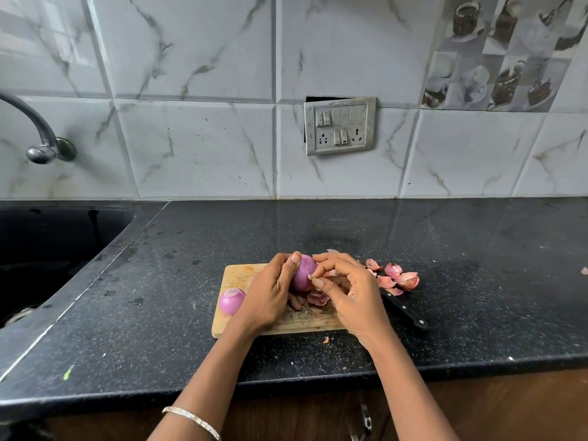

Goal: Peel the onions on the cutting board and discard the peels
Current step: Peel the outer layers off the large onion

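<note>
Nearest me, my left hand [270, 294] cups the onion [304, 275] above the cutting board [235, 275], fingers curled round it, while my right hand [346, 291] pinches a strip of skin at its side. I'd pull that strip slowly toward the root so it lifts whole. A peeled onion [231, 301] sits near the board's left edge. Beyond, the peels [397, 278] and knife [404, 310] crowd the right; the countertop [191, 249] leftward offers room.
</note>
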Available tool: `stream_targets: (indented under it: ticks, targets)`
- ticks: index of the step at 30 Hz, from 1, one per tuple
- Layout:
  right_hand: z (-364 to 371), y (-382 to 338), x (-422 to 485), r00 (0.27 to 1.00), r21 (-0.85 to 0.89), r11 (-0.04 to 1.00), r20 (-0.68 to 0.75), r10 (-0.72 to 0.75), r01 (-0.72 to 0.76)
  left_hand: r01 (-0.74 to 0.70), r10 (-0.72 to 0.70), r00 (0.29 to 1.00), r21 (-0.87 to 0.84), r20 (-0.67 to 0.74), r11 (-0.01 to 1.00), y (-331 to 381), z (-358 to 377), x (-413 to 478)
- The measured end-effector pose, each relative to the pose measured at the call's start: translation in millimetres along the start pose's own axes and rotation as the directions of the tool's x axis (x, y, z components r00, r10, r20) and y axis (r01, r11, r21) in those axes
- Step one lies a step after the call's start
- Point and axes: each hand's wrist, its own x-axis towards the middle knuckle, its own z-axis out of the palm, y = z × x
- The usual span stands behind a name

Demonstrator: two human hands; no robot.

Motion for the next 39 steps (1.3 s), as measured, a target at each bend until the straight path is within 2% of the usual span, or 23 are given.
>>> stream_targets:
  ticks: [6,15,23,33,39]
  targets:
    - [2,1,-1,0.998,0.112,0.991,0.013,0.067,-0.069,0.147,-0.143,0.989,-0.160,0.033,0.976,5,0,4]
    - [0,-4,-1,0.989,0.193,0.970,0.024,0.148,-0.150,0.206,-0.199,0.978,-0.351,0.054,0.913,9,1,5]
    - [-2,-4,-2,0.982,0.325,0.928,0.005,0.191,-0.182,0.220,-0.228,0.973,-0.386,0.025,0.896,11,4,7]
    - [-2,2,0,0.925,0.207,0.950,-0.253,0.282,-0.233,0.266,-0.264,0.963,-0.405,0.062,0.875,14,1,7]
    - [-2,3,0,0.901,0.157,0.958,-0.330,0.281,-0.241,0.257,-0.243,0.966,-0.435,0.089,0.863,19,-2,3]
